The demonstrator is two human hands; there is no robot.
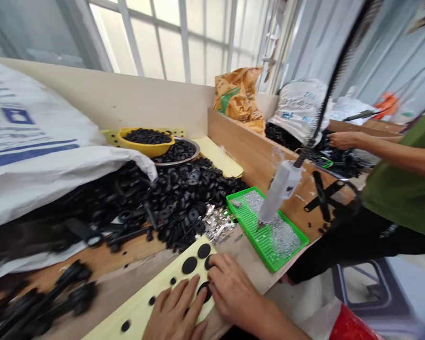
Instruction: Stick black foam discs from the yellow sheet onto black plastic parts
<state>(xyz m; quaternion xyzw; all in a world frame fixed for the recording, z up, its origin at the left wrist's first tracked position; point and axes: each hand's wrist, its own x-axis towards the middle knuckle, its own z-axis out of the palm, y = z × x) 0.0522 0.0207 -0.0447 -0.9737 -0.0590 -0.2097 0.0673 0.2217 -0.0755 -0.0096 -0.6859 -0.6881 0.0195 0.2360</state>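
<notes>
Both of my hands rest at the bottom centre on a pale yellow board (141, 307) with round holes and black discs set in it. My left hand (175, 311) lies flat on the board, fingers stretched out and open. My right hand (230, 290) is beside it, fingers curled over a black disc (204, 289) on the board. Two more black discs (194, 259) sit just above my fingers. A heap of black plastic parts (177, 193) lies behind the board.
A green tray (269, 226) of small metal screws sits to the right, with a hanging power screwdriver (279, 189) over it. Silver metal bits (217, 222), a yellow bowl (147, 141), white sacks (31, 141) and a wooden divider (241, 141) stand around. Another person in green (403, 189) works at right.
</notes>
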